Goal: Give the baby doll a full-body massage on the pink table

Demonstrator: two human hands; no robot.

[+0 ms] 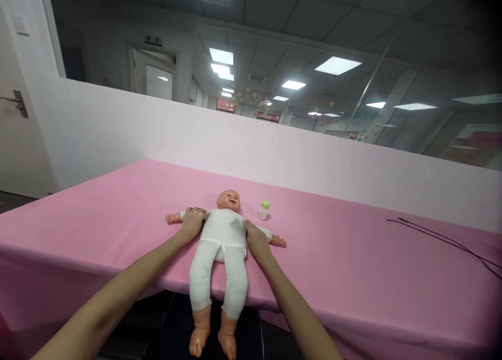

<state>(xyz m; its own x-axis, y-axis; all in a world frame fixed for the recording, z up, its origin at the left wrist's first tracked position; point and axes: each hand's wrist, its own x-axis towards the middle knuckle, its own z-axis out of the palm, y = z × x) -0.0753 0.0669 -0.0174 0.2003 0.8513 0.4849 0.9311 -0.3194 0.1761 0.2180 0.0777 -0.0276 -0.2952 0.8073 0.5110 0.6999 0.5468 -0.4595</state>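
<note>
A baby doll (224,228) with a soft white body lies on its back on the pink-covered table (333,266). Its head points to the far side, and its legs hang past the table's front edge. At the doll's arm on the left of the picture, my left hand (193,222) wraps round the shoulder, thumb towards the chest. My right hand (255,239) grips the opposite side near the armpit; some of its fingers are hidden. Both doll arms stretch outward. Close to the doll's head stands a small bottle (264,211) with a green cap.
Thin black cables (443,238) lie across the table's right side. A white wall (251,148) with a wide, reflecting window (274,62) rises behind the table. At the far left is a door (19,140) with a metal handle. Something dark sits below the front edge.
</note>
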